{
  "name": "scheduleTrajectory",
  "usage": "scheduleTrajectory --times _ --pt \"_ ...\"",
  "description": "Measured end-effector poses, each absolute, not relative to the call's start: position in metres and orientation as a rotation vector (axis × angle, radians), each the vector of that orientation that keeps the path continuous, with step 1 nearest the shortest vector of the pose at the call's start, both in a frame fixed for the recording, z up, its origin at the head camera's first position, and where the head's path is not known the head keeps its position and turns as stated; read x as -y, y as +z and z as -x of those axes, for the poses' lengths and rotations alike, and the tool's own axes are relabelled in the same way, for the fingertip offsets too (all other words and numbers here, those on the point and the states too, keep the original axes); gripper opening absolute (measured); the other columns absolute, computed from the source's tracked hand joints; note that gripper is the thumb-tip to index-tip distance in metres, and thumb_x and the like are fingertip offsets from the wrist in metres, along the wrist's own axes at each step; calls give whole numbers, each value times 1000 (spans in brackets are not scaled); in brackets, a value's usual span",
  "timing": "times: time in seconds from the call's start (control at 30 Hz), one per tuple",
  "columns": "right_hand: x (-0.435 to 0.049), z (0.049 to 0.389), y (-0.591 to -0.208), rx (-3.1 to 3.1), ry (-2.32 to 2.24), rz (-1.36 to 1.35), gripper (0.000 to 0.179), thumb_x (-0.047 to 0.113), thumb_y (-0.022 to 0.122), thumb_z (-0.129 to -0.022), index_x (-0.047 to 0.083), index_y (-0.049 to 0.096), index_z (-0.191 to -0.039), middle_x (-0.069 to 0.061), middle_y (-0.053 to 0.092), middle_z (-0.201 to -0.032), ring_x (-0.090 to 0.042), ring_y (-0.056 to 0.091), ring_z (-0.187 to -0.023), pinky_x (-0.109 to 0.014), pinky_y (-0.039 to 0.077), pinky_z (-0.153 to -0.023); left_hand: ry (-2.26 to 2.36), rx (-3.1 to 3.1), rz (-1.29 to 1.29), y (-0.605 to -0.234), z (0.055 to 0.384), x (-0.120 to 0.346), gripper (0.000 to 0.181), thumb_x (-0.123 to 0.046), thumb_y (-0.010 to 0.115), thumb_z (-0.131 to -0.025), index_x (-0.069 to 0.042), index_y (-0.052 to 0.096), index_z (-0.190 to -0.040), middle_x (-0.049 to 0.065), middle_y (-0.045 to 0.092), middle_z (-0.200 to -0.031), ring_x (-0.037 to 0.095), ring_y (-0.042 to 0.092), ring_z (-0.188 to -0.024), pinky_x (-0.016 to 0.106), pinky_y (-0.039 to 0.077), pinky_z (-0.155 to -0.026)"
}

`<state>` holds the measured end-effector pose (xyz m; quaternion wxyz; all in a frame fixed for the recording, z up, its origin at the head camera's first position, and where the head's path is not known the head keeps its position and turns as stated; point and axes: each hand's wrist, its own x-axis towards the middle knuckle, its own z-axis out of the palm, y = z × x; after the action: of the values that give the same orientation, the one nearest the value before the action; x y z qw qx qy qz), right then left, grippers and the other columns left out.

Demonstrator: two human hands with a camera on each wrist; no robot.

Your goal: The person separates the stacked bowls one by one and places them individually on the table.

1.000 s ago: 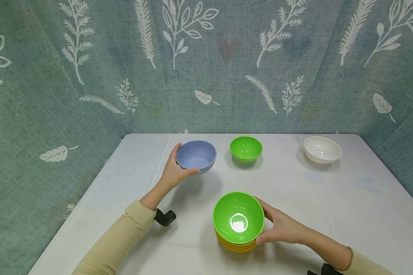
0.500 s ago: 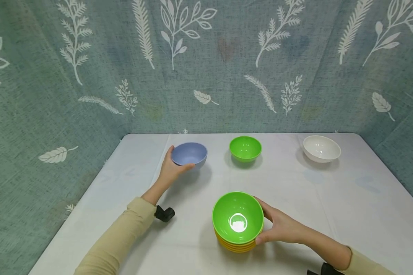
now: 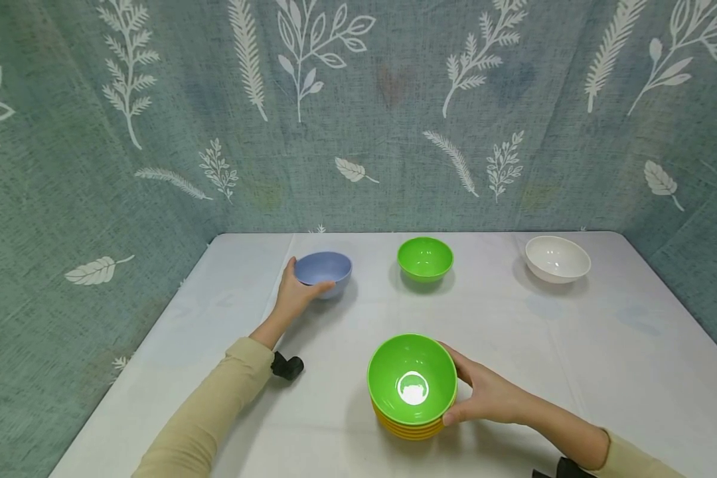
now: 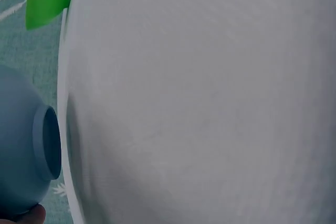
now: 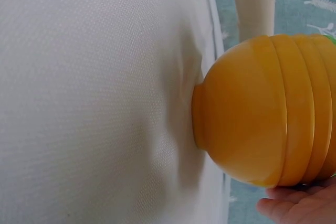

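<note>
My left hand (image 3: 295, 289) grips a blue bowl (image 3: 324, 267) at its left and near side, thumb along the near rim. Its round foot shows in the left wrist view, where the bowl (image 4: 18, 140) appears just above the white cloth; only a fingertip (image 4: 32, 214) of that hand is visible there. With thumb and fingers, my right hand (image 3: 484, 392) holds the right side of a stack of bowls. A green bowl (image 3: 412, 378) tops the stack, with several yellow bowls (image 5: 252, 114) nested beneath it. Whether the stack's foot touches the cloth I cannot tell.
At the back of the white-covered table (image 3: 627, 385) stand a small green bowl (image 3: 425, 259) and, farther right, a white bowl (image 3: 557, 259). A patterned green-grey curtain (image 3: 358, 179) rises behind the far edge and along both sides.
My left hand has carried the blue bowl left and lower, toward the cloth. The right hand and its stack have stayed in place.
</note>
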<state>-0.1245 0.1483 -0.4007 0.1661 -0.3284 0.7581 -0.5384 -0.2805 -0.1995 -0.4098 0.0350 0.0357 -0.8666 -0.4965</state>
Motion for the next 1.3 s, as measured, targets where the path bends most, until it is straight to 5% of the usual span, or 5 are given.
scheduleTrajectory --times 1.3 --pt "-149 125 -402 -2172 -1519 921 93 26 78 -73 18 21 -146 -3 31 -147 1 28 -130 -24 26 -103 -1418 2793 -188 -415 313 216 115 -42 74 -74 0 -7 -145 24 2 -151 40 11 -137 51 22 -108"
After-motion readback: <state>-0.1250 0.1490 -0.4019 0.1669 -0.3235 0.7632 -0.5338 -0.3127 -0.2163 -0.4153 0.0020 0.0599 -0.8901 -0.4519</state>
